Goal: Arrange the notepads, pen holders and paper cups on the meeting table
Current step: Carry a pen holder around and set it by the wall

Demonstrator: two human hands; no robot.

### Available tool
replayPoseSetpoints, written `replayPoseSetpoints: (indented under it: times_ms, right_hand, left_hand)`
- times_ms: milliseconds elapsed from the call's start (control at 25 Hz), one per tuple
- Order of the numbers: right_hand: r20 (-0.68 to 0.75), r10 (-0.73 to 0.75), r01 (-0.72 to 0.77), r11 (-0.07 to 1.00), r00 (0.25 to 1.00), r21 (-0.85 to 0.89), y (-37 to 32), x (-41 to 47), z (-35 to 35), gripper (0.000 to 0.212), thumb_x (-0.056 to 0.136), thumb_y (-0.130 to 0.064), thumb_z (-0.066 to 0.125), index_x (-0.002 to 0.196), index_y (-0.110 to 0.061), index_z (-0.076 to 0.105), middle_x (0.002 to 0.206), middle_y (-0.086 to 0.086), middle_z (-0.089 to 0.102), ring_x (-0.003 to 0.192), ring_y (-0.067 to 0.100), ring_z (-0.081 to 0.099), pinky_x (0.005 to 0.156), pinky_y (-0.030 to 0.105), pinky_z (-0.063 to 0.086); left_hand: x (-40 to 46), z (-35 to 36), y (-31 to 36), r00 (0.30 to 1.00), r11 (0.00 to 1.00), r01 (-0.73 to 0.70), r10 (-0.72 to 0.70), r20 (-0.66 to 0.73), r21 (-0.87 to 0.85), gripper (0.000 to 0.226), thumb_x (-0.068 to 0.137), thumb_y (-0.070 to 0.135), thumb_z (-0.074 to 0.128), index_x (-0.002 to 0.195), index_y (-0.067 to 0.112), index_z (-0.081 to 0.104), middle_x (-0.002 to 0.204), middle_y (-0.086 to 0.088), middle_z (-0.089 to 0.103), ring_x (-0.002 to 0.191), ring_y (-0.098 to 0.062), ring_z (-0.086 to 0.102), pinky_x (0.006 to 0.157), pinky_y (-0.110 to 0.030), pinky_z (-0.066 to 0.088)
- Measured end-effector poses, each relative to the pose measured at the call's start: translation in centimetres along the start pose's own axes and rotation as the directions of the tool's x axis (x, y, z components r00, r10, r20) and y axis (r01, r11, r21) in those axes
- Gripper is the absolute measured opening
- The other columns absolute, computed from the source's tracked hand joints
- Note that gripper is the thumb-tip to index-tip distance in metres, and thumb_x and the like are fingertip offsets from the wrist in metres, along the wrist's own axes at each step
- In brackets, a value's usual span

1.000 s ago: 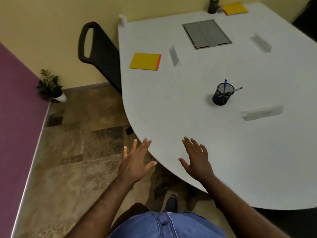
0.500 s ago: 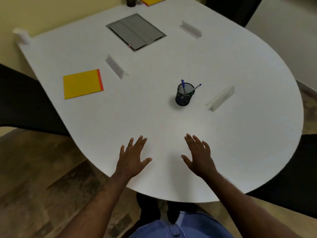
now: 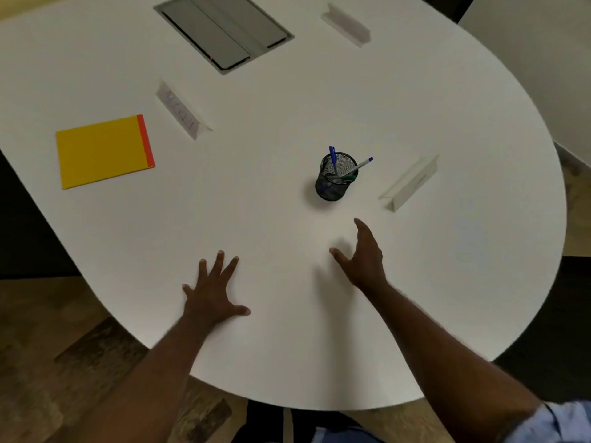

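The big white surface point(image 3: 447, 266) is round at the near end. The left hand point(image 3: 212, 292) lies flat on it near the front edge, with its fingers point(image 3: 220, 262) spread wide and straight. It holds nothing. The right hand point(image 3: 363, 255) is a bit farther in, turned on its side, with its fingers straight and its thumb sticking out to the left. It holds nothing too. It casts a dark shadow on the surface just under it.

A black mesh pen holder point(image 3: 335, 177) stands upright in the middle of the surface, just past the right hand and not touching it. A blue pen point(image 3: 332, 156) stands in it, and a white pen with a blue cap point(image 3: 359, 164) leans out to the right.

A yellow notepad point(image 3: 102, 151) with an orange strip on one side lies flat far to the left, well apart from both hands.

Three white folded name cards sit on the surface. One point(image 3: 411, 182) is just to the right of the pen holder. One point(image 3: 180, 111) is between the notepad and the grey panel. One point(image 3: 347, 24) is at the far side, near the top.

The grey panel point(image 3: 224, 28) is set into the surface at the far end.

A blue sleeve point(image 3: 556, 422) shows on the right arm in the bottom corner. Brown floor point(image 3: 48, 346) shows on the left.
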State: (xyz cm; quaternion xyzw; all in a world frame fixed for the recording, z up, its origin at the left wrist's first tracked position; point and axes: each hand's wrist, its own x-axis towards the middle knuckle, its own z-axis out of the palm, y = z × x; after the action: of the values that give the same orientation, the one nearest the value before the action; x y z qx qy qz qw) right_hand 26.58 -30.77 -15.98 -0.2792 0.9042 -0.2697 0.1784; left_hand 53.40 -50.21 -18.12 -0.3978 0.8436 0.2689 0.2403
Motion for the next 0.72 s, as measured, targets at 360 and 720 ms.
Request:
replayPoseSetpoints:
  times_ms: [360,720]
  right_hand:
    - [-0.063,0.128,-0.083,0.875,0.99,0.477,-1.0,11.1,1.7,0.115,0.064,-0.041,0.088,0.152,-0.017,0.019,0.156,0.002,0.032,0.136,0.02,0.04,0.111,0.036,0.037]
    - [-0.164,0.177,-0.037,0.781,0.97,0.623,-2.6,15.3,2.1,0.077,0.053,-0.034,0.091,0.115,-0.041,0.046,0.108,-0.017,0.063,0.097,-0.004,0.063,0.086,0.023,0.055]
  left_hand:
    - [0.9,0.5,0.0,0.999,0.997,0.031,-0.032,-0.01,-0.066,0.134,0.05,0.072,0.079,0.144,0.052,-0.013,0.155,0.023,-0.025,0.149,-0.022,-0.02,0.105,-0.077,0.013]
    - [1.1,0.8,-0.3,0.999,0.993,0.029,-0.033,-0.027,-0.112,0.132,0.047,0.075,0.078,0.144,0.056,-0.01,0.154,0.027,-0.026,0.146,-0.017,-0.025,0.107,-0.075,0.009]
